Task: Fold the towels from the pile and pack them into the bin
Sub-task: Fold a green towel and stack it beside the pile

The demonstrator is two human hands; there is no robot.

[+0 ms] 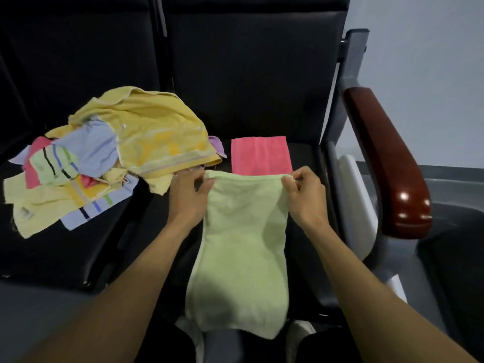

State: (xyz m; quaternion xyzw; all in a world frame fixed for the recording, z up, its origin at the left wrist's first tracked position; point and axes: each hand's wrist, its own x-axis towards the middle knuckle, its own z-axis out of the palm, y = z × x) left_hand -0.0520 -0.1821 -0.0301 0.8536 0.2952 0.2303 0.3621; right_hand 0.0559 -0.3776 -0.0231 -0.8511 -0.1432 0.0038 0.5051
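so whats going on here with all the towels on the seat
A person is folding towels on a dark padded seat. The left hand and right hand each pinch a top corner of a pale green terry towel, which hangs toward the person. A folded pink towel lies flat just beyond it. A loose pile of yellow, blue and striped towels waits at the left. No bin is in view.

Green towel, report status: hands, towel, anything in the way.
Both hands, left and right, pinch the green towel by its far corners. Towel hangs off the seat's front. Pink towel folded just beyond; pile left. No bin in view.
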